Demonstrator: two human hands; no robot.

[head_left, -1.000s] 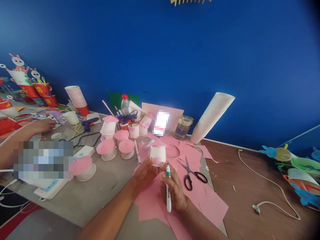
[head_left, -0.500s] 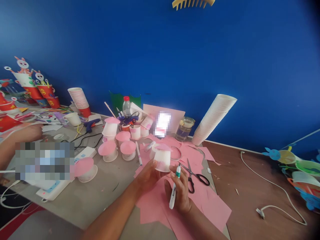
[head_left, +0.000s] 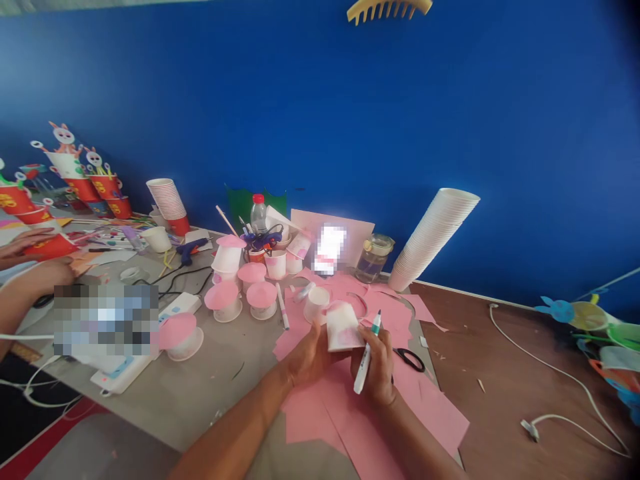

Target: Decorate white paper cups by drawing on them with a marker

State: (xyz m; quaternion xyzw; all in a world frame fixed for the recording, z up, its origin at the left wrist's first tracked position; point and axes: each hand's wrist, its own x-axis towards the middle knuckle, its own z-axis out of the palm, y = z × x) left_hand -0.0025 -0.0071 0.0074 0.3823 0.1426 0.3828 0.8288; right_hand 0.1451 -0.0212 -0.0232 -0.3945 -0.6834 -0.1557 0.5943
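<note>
My left hand [head_left: 311, 359] is closed round the lower side of a white paper cup [head_left: 342, 325], which is upside down and tilted, with a pink patch on its side. A pen-like white marker [head_left: 363, 368] with a green band and dark tip is gripped in my right hand [head_left: 381, 367], tip pointing up and away. The fingers of that hand are also at the cup's right edge. Behind the held cup stands another white paper cup [head_left: 317, 303]. Beneath both hands lie sheets of pink paper [head_left: 320, 413]. Black-handled scissors [head_left: 411, 360] are partly hidden by my right hand.
Several cups with pink paper discs [head_left: 223, 293] stand to the left, beside a power strip [head_left: 120, 377]. At the back are a lit phone [head_left: 329, 250], a glass jar [head_left: 374, 259] and a tall leaning cup stack [head_left: 433, 240]. Another person's hand [head_left: 53, 277] is at far left.
The held cup has tipped and moved slightly right and down, and its pink top has turned mostly out of sight. My right hand has come closer to it, covering more of the scissors.
</note>
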